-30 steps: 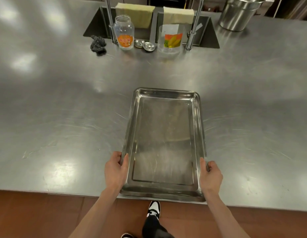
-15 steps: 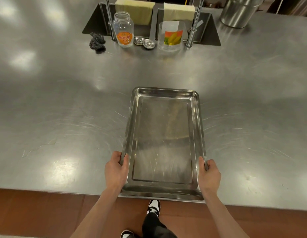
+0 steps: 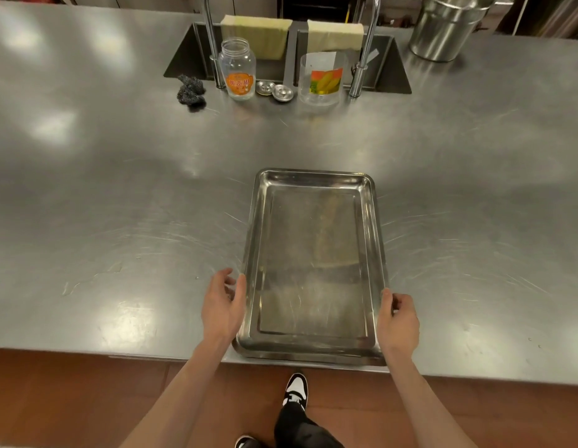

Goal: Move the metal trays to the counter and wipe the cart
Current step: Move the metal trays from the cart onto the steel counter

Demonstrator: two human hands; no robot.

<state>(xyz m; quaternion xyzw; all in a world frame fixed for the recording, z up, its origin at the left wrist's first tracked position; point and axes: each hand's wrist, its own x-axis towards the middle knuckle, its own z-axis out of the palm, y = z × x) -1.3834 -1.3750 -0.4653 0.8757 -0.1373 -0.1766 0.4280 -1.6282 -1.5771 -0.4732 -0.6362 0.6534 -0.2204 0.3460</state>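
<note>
I see the tray [image 3: 313,266] lying lengthwise up the frame's lower middle on the counter [image 3: 119,189], my left hand [image 3: 223,307] and right hand [image 3: 398,321] flanking its near end, fingers loosened off the rim.

Bright overhead light, glare patches on counter [image 3: 87,189], wide-angle edge distortion

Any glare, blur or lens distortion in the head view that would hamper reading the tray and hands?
Head view: soft ceiling-light glare patches on the counter at left; wide-angle bowing toward the edges; metal tray, left hand and right hand are sharp, with no motion blur.
</note>
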